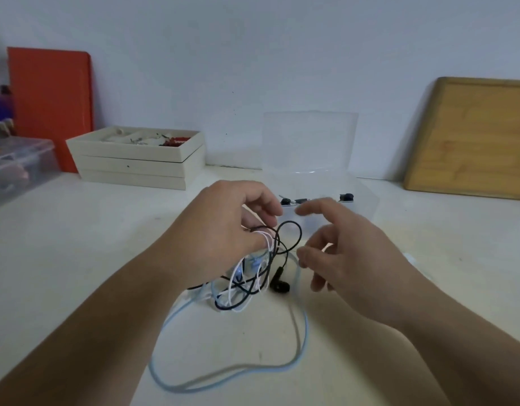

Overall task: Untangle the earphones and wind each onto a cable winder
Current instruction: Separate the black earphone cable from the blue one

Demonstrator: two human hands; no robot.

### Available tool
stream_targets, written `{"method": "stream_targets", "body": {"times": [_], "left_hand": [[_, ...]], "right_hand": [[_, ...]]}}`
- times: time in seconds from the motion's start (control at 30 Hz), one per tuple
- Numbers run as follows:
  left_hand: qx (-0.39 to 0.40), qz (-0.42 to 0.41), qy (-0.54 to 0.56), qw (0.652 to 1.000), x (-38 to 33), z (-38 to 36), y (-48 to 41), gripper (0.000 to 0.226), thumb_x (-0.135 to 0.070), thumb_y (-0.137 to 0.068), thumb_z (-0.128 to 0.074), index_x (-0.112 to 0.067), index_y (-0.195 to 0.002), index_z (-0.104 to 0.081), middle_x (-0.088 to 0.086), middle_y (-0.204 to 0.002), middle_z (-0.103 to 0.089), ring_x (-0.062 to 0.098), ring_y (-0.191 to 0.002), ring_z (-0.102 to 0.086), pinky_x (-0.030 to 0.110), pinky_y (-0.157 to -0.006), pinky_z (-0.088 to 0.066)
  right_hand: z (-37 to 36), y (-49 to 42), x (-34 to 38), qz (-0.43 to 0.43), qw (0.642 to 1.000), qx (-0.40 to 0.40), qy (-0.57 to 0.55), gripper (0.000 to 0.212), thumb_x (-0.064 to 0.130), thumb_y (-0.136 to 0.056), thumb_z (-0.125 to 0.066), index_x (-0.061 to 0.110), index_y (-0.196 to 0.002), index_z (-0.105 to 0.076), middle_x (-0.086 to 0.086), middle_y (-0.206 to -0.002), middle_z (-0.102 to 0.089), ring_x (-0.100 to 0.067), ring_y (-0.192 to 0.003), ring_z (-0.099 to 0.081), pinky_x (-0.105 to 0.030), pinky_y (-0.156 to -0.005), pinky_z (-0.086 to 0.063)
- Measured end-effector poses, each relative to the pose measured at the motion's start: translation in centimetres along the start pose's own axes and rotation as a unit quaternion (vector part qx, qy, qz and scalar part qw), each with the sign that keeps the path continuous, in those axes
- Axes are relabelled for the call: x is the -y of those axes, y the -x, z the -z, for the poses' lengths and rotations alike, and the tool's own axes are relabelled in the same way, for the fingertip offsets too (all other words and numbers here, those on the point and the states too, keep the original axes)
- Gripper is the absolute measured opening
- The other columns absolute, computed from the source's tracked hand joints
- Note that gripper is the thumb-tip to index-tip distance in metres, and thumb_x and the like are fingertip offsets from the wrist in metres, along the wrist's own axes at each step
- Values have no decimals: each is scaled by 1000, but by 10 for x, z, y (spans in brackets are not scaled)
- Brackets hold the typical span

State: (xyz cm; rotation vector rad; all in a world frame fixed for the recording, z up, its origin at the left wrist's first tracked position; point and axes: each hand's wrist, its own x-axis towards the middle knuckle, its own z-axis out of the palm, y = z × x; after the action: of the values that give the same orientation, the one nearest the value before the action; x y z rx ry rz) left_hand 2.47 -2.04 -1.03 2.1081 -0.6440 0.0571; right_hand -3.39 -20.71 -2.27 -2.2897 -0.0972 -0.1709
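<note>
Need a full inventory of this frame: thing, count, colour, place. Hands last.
black earphone cable: 1, black, tangled at centre, earbud hanging
white earphone cable: 1, white, in the same tangle
blue earphone cable: 1, light blue, wide loop on the table near the camera
clear plastic box: 1, transparent, lid up, behind the hands, small black parts inside
stacked trays: 3, cream, back left, small items in the top one
orange board: 1, orange, against the wall, far left
wooden board: 1, light wood, against the wall, right
clear bin: 1, transparent, left edge
table: 1, white
left hand: 1, pinches the tangle
right hand: 1, blurred, beside the tangle
</note>
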Motion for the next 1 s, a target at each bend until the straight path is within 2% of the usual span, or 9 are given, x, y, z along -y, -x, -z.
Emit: {"method": "stream_targets", "body": {"times": [0.07, 0.13, 0.2, 0.37, 0.5, 0.57, 0.8, 0.9, 1.0], "left_hand": [[9, 1, 28, 1000, -3, -1, 1, 34, 1, -77, -80, -30, -88, -70, -9, -88, -74, 11, -76, -74, 25, -73, -58], [23, 3, 49, 999, -4, -1, 1, 33, 2, -78, -79, -28, -89, -70, -7, -89, -74, 13, -78, -74, 24, -75, -58], [36, 10, 49, 998, -4, 0, 2, 27, -4, -81, -79, -28, -89, -70, -8, -87, -75, 10, -78, -74, 21, -72, -55], [115, 37, -55, 991, 2, 1, 3, 31, -22, -70, -89, -32, -92, -69, -15, -86, -74, -2, -80, -68, 15, -72, -52], [116, 47, -177, 976, 8, 7, 3, 20, -24, -71, -83, -27, -76, -65, -9, -72, -68, 4, -57, -61, 25, -55, -51], [96, 63, -184, 976, 11, 14, 2, 16, -19, -76, -78, -25, -71, -64, -6, -67, -66, 1, -46, -52, 15, -46, -39], [-108, 180, -89, 974, 17, 21, -5, 42, 10, -83, -52, -21, -65, -73, 3, -66, -67, 15, -42, -48, 17, -38, -32], [-137, 202, -12, 970, 26, 24, -9, 50, 18, -77, -48, -21, -62, -76, 11, -77, -74, 38, -78, -67, 29, -62, -49], [-157, 206, 43, 965, 31, 28, -11, 49, 21, -71, -53, -21, -62, -76, 11, -76, -75, 36, -87, -69, 41, -79, -54]], "right_hand": [[-4, 0, -6, 16, 998, 41, 47, 35, 22, -92, -66, 45, -116, -54, 14, -80, -69, -7, -55, -67, -33, -64, -55], [-7, -1, -8, 18, 997, 32, 71, 10, 23, -92, -66, 32, -95, -63, 9, -71, -69, -7, -53, -66, -29, -61, -53], [-6, -3, -9, -10, 999, -6, 30, 16, 24, -94, -65, 20, -78, -65, 5, -65, -69, -10, -52, -67, -30, -61, -54], [8, -5, -3, -55, 983, -83, -155, 27, 14, -98, -56, 12, -78, -74, -5, -68, -71, -21, -55, -66, -33, -56, -51], [23, -10, -3, -60, 914, -120, -384, 44, 14, -101, -49, 11, -58, -59, -13, -73, -65, -28, -68, -66, -33, -57, -50], [33, -12, -4, -73, 860, -95, -496, 46, 18, -102, -42, 14, -56, -46, -14, -73, -65, -28, -74, -67, -31, -61, -53], [52, -15, -14, -85, 749, -129, -644, 37, 23, -92, -43, 19, -56, -35, 0, -53, -40, -18, -46, -47, -25, -51, -42], [56, -19, -21, -69, 704, -173, -686, 19, 20, -74, -50, 20, -62, -35, 4, -59, -32, -16, -47, -33, -23, -48, -35], [59, -20, -25, -128, 732, -214, -635, 27, 14, -89, -44, 19, -62, -37, 5, -55, -36, -14, -46, -35, -22, -48, -32]]}}
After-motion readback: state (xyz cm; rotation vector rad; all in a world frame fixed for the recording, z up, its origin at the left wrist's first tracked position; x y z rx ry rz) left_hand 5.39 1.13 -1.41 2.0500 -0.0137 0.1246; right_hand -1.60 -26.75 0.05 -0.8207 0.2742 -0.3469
